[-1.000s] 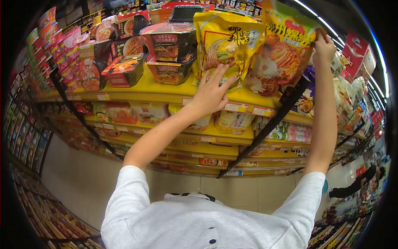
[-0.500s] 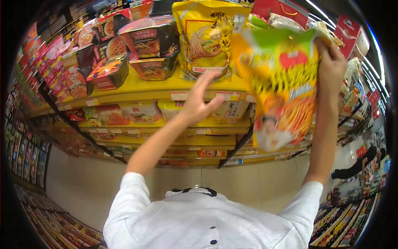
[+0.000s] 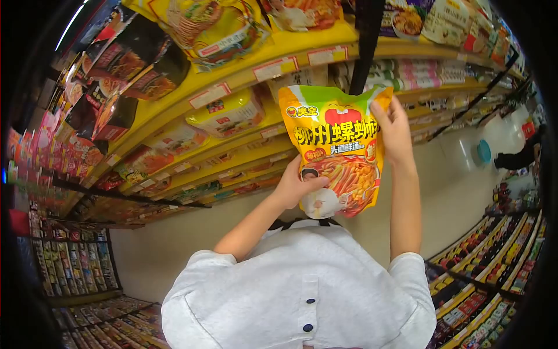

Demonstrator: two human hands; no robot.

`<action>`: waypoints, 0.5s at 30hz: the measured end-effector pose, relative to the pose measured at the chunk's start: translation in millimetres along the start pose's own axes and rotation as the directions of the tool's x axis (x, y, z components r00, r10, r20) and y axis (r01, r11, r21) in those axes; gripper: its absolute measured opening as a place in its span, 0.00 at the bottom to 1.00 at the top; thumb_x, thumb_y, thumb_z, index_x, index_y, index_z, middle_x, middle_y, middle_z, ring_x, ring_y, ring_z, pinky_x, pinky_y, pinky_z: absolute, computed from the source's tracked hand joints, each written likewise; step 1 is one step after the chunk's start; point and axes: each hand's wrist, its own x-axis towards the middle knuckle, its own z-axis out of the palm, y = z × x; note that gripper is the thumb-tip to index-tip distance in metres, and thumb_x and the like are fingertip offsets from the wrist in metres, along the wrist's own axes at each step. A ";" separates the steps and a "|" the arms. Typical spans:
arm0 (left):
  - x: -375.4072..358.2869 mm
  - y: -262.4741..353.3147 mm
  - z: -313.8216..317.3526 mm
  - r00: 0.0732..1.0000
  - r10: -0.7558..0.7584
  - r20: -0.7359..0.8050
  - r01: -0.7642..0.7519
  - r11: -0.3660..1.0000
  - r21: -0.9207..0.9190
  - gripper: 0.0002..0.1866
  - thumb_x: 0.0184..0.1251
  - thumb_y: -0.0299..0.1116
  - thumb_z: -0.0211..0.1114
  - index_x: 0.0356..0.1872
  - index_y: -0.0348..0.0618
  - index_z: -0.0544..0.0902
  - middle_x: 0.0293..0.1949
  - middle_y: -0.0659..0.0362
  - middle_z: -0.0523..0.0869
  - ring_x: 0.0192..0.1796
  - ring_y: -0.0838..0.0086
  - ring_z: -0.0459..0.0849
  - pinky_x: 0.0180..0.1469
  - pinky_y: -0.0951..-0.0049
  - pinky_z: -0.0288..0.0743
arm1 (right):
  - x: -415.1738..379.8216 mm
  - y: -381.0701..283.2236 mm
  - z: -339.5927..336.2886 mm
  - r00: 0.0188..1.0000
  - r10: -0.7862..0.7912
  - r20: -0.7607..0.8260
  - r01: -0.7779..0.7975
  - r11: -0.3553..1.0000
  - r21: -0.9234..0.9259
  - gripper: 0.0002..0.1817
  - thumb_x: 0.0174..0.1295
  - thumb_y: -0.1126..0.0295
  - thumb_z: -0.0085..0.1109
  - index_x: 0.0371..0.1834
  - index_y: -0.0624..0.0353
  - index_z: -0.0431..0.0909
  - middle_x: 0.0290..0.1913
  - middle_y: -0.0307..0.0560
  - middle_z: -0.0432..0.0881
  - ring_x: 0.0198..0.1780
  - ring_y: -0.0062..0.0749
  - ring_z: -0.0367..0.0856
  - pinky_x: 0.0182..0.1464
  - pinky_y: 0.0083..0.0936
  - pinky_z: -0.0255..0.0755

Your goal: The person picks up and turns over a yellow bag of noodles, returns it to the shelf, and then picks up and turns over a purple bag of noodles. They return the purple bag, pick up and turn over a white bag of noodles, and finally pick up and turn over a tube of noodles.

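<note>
A yellow, green and orange bag of instant noodles point(image 3: 340, 148) is held upright in front of my chest, its printed front facing me. My right hand point(image 3: 392, 128) grips its upper right edge, thumb on the front and the other fingers behind. At the lower left side, my left hand point(image 3: 296, 183) has its thumb across the front, and its other fingers are hidden behind the bag. Both hands are closed on this one bag.
Yellow shelves point(image 3: 232, 96) run across ahead of me. On top stand another yellow noodle bag point(image 3: 212, 29) and black boxed noodles point(image 3: 125, 52). A dark post point(image 3: 368, 43) rises behind the bag. Another person point(image 3: 520, 158) is far right, near a teal round object point(image 3: 483, 151).
The noodle bag has come down and closer to my chest, away from the top shelf. My left hand, free before, has taken hold of its lower left side. My view has turned right.
</note>
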 end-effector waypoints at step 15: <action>-9.5 -47.8 7.4 0.979 -0.168 -0.119 0.134 0.958 -0.255 0.16 0.71 0.38 0.59 0.54 0.45 0.71 0.28 0.70 0.71 0.29 0.88 0.66 0.30 0.84 0.64 | -130.5 59.5 -43.0 0.842 0.473 0.258 -0.519 0.840 0.155 0.33 0.53 0.71 0.68 0.62 0.66 0.65 0.56 0.47 0.78 0.55 0.29 0.78 0.58 0.30 0.72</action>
